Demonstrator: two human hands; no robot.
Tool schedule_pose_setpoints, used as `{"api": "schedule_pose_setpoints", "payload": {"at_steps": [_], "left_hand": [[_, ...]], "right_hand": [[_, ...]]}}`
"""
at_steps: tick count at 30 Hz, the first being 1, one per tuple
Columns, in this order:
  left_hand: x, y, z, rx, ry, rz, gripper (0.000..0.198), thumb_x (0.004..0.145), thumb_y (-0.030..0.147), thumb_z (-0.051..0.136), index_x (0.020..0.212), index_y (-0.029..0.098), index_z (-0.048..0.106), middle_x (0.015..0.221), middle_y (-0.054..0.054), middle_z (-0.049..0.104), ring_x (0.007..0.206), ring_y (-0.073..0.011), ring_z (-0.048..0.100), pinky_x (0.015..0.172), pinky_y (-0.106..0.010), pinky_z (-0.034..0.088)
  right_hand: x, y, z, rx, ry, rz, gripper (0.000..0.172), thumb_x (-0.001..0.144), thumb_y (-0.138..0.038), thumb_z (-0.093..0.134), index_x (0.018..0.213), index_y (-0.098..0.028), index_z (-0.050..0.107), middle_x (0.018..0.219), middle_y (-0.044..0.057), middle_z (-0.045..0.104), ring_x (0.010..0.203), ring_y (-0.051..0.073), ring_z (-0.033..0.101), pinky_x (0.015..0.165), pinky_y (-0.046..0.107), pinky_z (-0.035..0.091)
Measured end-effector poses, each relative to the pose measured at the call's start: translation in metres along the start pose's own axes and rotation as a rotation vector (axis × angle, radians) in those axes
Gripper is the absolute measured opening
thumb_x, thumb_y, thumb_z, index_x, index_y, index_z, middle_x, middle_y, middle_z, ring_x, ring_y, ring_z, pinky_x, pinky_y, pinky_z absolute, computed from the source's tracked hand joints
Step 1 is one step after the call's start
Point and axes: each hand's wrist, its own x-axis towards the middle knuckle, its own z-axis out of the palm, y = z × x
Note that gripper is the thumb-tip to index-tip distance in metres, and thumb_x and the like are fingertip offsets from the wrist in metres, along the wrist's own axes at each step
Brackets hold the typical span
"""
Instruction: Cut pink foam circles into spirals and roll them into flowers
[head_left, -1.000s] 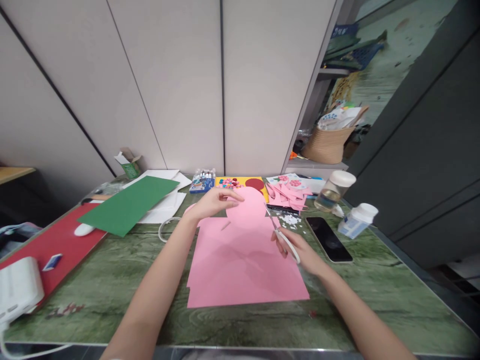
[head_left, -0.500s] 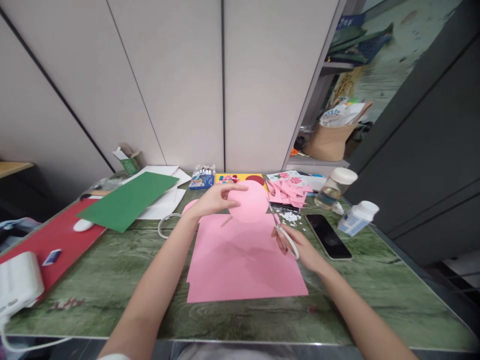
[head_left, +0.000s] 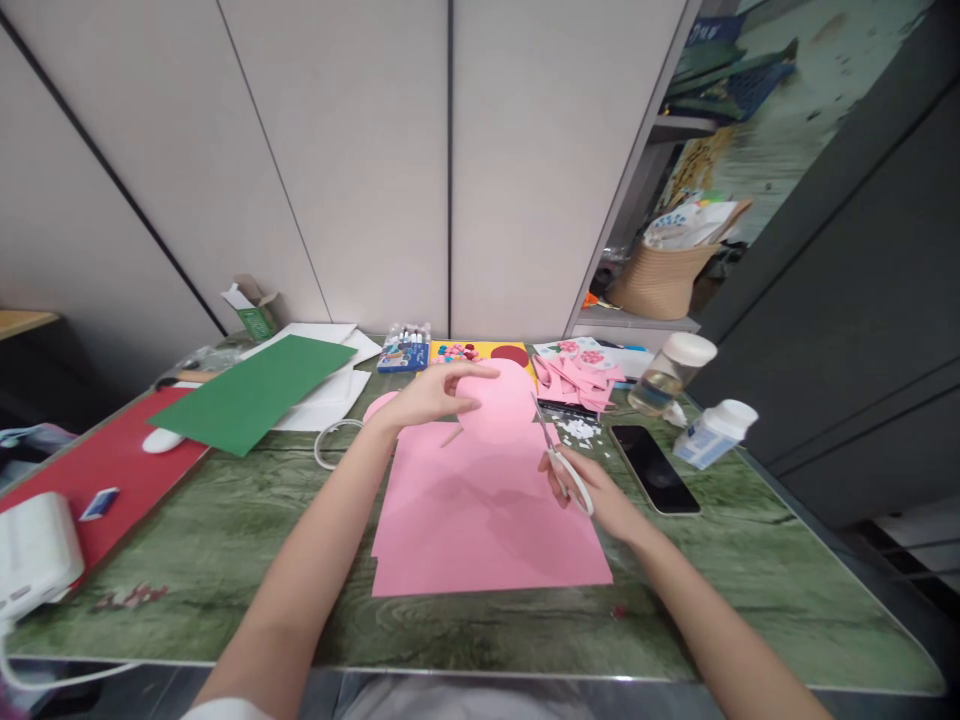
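A round piece of pink paper [head_left: 504, 402] is pinched between the thumb and fingers of my left hand [head_left: 435, 393], held above the table. My right hand [head_left: 581, 490] grips a pair of scissors [head_left: 571, 478] by the white handles. The metal blades point up and away, close to the right edge of the round paper; whether they touch it I cannot tell. Below both hands lie pink sheets [head_left: 480, 530], stacked slightly out of line. Another rounded pink piece [head_left: 379, 404] shows partly behind my left wrist.
Pink paper scraps [head_left: 576, 382] and white bits [head_left: 581, 430] lie behind my right hand. A phone [head_left: 654, 470], a white bottle [head_left: 716, 434] and a clear jar [head_left: 671, 375] stand or lie to the right. Green card [head_left: 259, 392] and red card [head_left: 150, 460] lie left.
The view has shifted slightly. The round paper looks tilted a little in my left hand, and the scissors remain close to its right edge.
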Motion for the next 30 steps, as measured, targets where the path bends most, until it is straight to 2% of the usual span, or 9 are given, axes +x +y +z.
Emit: {"api": "schedule_pose_setpoints", "payload": {"at_steps": [5,12,21,24,30], "left_hand": [[0.0015,-0.0022,0.0025,0.015,-0.033,-0.013,0.043,0.068,0.02,0.061,0.111,0.026,0.062,0.124,-0.004,0.058,0.104,-0.0193,0.056,0.077,-0.028,0.047],[-0.0005,0.0031,0.001,0.036,-0.042,-0.005,0.041,0.072,0.022,0.057,0.113,0.024,0.06,0.126,-0.005,0.056,0.107,-0.0198,0.053,0.077,-0.028,0.046],[-0.0013,0.0047,0.0001,0.07,-0.07,-0.045,0.031,0.076,0.024,0.053,0.105,0.021,0.064,0.115,-0.004,0.062,0.094,-0.0165,0.057,0.067,-0.025,0.046],[-0.0007,0.0047,0.0013,0.077,-0.061,-0.038,0.034,0.075,0.025,0.055,0.108,0.022,0.062,0.12,-0.004,0.06,0.1,-0.0179,0.056,0.07,-0.026,0.046],[0.0025,-0.0025,0.005,0.103,-0.044,0.041,0.041,0.071,0.021,0.059,0.112,0.022,0.06,0.122,-0.003,0.059,0.111,-0.0184,0.051,0.089,-0.03,0.041]], "right_hand": [[0.0,-0.0005,0.0009,-0.004,0.004,-0.019,0.031,0.088,-0.046,0.041,0.09,-0.018,0.052,0.06,-0.003,0.046,0.054,0.01,0.044,0.056,0.025,0.037],[0.0008,0.0036,0.0012,0.008,0.003,0.001,0.025,0.09,-0.041,0.039,0.09,-0.018,0.051,0.061,-0.003,0.044,0.054,0.01,0.043,0.055,0.025,0.037],[0.0009,0.0072,0.0018,0.008,-0.002,0.019,0.02,0.09,-0.036,0.04,0.09,-0.019,0.051,0.061,-0.004,0.045,0.054,0.01,0.043,0.055,0.025,0.037],[0.0015,0.0074,0.0018,0.005,0.005,0.022,0.019,0.09,-0.036,0.041,0.089,-0.019,0.051,0.06,-0.004,0.045,0.054,0.01,0.043,0.055,0.025,0.037],[0.001,0.0048,0.0012,0.009,0.015,0.021,0.023,0.09,-0.04,0.04,0.089,-0.019,0.05,0.06,-0.004,0.044,0.054,0.01,0.043,0.055,0.025,0.037]]}}
